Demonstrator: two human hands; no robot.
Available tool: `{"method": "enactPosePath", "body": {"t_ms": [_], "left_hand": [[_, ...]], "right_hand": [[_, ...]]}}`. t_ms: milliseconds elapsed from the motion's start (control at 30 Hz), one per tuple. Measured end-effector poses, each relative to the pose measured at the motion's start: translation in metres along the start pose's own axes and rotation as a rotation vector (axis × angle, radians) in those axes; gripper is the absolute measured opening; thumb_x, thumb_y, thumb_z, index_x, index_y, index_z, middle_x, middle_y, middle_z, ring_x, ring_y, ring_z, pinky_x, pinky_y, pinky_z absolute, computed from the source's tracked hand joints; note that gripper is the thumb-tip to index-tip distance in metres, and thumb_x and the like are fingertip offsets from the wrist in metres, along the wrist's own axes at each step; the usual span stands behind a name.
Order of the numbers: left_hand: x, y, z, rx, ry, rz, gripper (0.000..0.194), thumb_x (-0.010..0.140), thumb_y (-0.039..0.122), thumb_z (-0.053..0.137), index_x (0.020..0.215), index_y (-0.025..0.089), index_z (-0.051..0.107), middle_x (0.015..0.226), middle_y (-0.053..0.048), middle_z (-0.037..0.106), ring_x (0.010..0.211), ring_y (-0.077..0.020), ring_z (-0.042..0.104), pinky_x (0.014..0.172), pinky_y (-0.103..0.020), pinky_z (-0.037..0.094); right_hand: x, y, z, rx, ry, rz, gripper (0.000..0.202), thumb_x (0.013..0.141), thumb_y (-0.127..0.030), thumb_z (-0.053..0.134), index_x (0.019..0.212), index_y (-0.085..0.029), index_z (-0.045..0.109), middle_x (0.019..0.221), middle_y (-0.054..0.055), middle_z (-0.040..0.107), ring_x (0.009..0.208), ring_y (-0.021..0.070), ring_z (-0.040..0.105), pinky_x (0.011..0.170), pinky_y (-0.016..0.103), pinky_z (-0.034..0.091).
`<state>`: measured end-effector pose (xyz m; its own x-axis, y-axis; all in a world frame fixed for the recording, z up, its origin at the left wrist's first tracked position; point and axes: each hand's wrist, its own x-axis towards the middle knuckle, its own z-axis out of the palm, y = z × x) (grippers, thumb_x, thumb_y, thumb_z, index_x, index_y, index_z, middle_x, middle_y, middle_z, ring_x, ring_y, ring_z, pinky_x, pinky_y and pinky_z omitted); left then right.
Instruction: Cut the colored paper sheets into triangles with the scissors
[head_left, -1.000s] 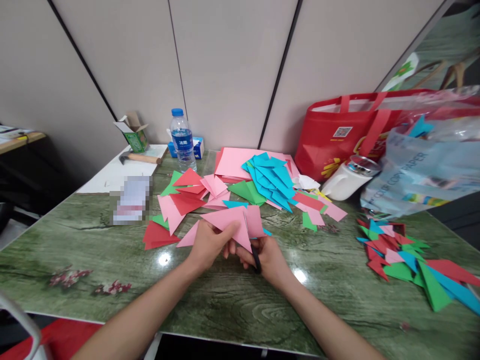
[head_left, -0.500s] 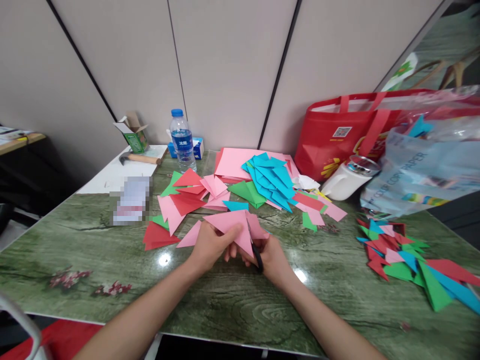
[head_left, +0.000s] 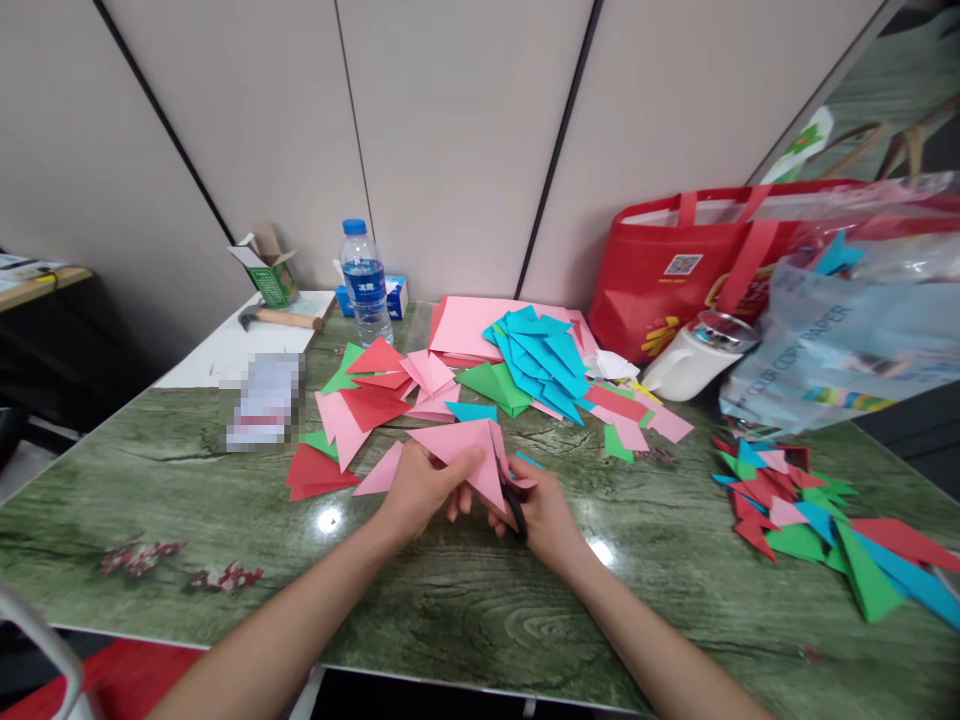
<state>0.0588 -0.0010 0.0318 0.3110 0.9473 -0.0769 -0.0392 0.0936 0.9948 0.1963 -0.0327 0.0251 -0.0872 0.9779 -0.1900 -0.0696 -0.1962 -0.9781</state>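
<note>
My left hand (head_left: 424,492) pinches a folded pink paper triangle (head_left: 466,450) over the middle of the table, thumb on top. Black-handled scissors (head_left: 516,512) are gripped in my right hand (head_left: 546,512), their blades mostly hidden by the paper at its right edge. A narrow pink strip hangs beside the cut, close to my right fingers. Just behind the hands lie a blue paper piece (head_left: 471,411), a pink piece (head_left: 381,470) and red folded pieces (head_left: 319,472). Farther back, blue folded triangles (head_left: 536,360) rest on pink sheets (head_left: 465,325).
At the back left stand a water bottle (head_left: 366,290), a small open box (head_left: 271,275) and a hammer (head_left: 281,318). A white mug (head_left: 679,365), red bag (head_left: 649,280) and plastic bag (head_left: 817,330) are at the right, behind coloured offcuts (head_left: 799,500).
The pink flap at the triangle's right side has folded in and dropped toward my right hand, uncovering a bit of blue paper behind. My hands have barely shifted.
</note>
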Motion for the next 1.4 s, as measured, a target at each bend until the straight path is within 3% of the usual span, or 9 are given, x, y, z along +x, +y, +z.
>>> {"method": "enactPosePath", "body": {"t_ms": [300, 467, 567, 667, 833, 1033, 1133, 1267, 1400], "left_hand": [[0.000, 0.001, 0.001, -0.004, -0.039, -0.038, 0.026, 0.075, 0.034, 0.061, 0.063, 0.012, 0.056, 0.037, 0.003, 0.051, 0.027, -0.0065, 0.041, 0.026, -0.015, 0.031], [0.001, 0.004, 0.002, 0.061, -0.029, -0.108, 0.024, 0.074, 0.032, 0.061, 0.061, 0.012, 0.056, 0.038, 0.001, 0.053, 0.029, -0.0078, 0.045, 0.028, -0.016, 0.033], [0.003, 0.006, 0.002, 0.112, 0.024, -0.097, 0.021, 0.075, 0.030, 0.060, 0.066, 0.013, 0.054, 0.039, 0.002, 0.054, 0.028, -0.0072, 0.044, 0.028, -0.016, 0.032], [0.005, 0.007, 0.000, 0.141, 0.153, -0.042, 0.018, 0.073, 0.028, 0.062, 0.072, 0.014, 0.050, 0.041, 0.005, 0.052, 0.028, -0.0075, 0.044, 0.028, -0.016, 0.032], [0.007, 0.008, -0.004, 0.164, 0.252, -0.016, 0.022, 0.070, 0.025, 0.063, 0.081, 0.016, 0.046, 0.048, 0.007, 0.052, 0.032, -0.0089, 0.047, 0.028, -0.018, 0.033], [0.010, 0.000, -0.010, 0.306, 0.220, 0.002, 0.038, 0.070, 0.024, 0.060, 0.104, 0.015, 0.043, 0.060, 0.005, 0.057, 0.039, -0.0101, 0.049, 0.036, -0.019, 0.034], [0.011, -0.008, -0.012, 0.387, 0.213, 0.063, 0.053, 0.070, 0.021, 0.059, 0.119, 0.016, 0.040, 0.058, 0.007, 0.054, 0.042, -0.0106, 0.048, 0.044, -0.021, 0.035], [0.012, -0.015, -0.013, 0.534, 0.170, 0.166, 0.046, 0.071, 0.021, 0.058, 0.116, 0.019, 0.047, 0.060, 0.006, 0.053, 0.047, -0.0118, 0.048, 0.049, -0.022, 0.033], [0.013, -0.017, -0.013, 0.690, 0.115, 0.229, 0.028, 0.076, 0.019, 0.053, 0.104, 0.019, 0.058, 0.068, 0.001, 0.060, 0.056, -0.0141, 0.053, 0.054, -0.024, 0.037]], "right_hand": [[0.003, 0.007, -0.004, -0.030, 0.127, -0.144, 0.024, 0.065, -0.036, 0.070, 0.063, -0.018, 0.054, 0.042, -0.006, 0.049, 0.036, 0.0095, 0.045, 0.036, 0.021, 0.037], [0.014, 0.010, -0.026, 0.180, 0.618, -0.422, 0.018, 0.078, -0.036, 0.060, 0.081, -0.020, 0.053, 0.064, -0.003, 0.058, 0.057, 0.0115, 0.058, 0.056, 0.024, 0.047], [0.021, 0.010, -0.042, 0.177, 0.806, -0.537, 0.021, 0.078, -0.035, 0.060, 0.091, -0.022, 0.051, 0.077, -0.001, 0.061, 0.069, 0.0137, 0.061, 0.070, 0.031, 0.048], [0.025, 0.013, -0.053, -0.158, 0.781, -0.592, 0.023, 0.075, -0.032, 0.062, 0.092, -0.020, 0.052, 0.086, 0.003, 0.062, 0.080, 0.0185, 0.060, 0.077, 0.034, 0.046], [0.033, 0.030, -0.054, -0.829, 0.483, -0.489, 0.032, 0.068, -0.028, 0.064, 0.098, -0.018, 0.055, 0.106, 0.011, 0.060, 0.101, 0.0286, 0.053, 0.084, 0.041, 0.041], [0.044, 0.041, -0.060, -1.047, 0.403, -0.395, 0.031, 0.064, -0.014, 0.057, 0.094, -0.020, 0.058, 0.095, 0.008, 0.064, 0.093, 0.0279, 0.055, 0.079, 0.037, 0.042], [0.046, 0.042, -0.062, -1.006, 0.442, -0.407, 0.023, 0.069, -0.017, 0.054, 0.090, -0.022, 0.059, 0.084, 0.005, 0.066, 0.081, 0.0245, 0.059, 0.070, 0.032, 0.044], [0.047, 0.037, -0.068, -0.944, 0.583, -0.424, 0.021, 0.076, -0.023, 0.048, 0.094, -0.020, 0.057, 0.085, 0.005, 0.066, 0.076, 0.0229, 0.060, 0.067, 0.031, 0.044], [0.043, 0.023, -0.093, -0.887, 1.003, -0.410, 0.026, 0.078, -0.030, 0.047, 0.097, -0.016, 0.057, 0.081, 0.007, 0.064, 0.072, 0.0228, 0.058, 0.067, 0.032, 0.043]]}}
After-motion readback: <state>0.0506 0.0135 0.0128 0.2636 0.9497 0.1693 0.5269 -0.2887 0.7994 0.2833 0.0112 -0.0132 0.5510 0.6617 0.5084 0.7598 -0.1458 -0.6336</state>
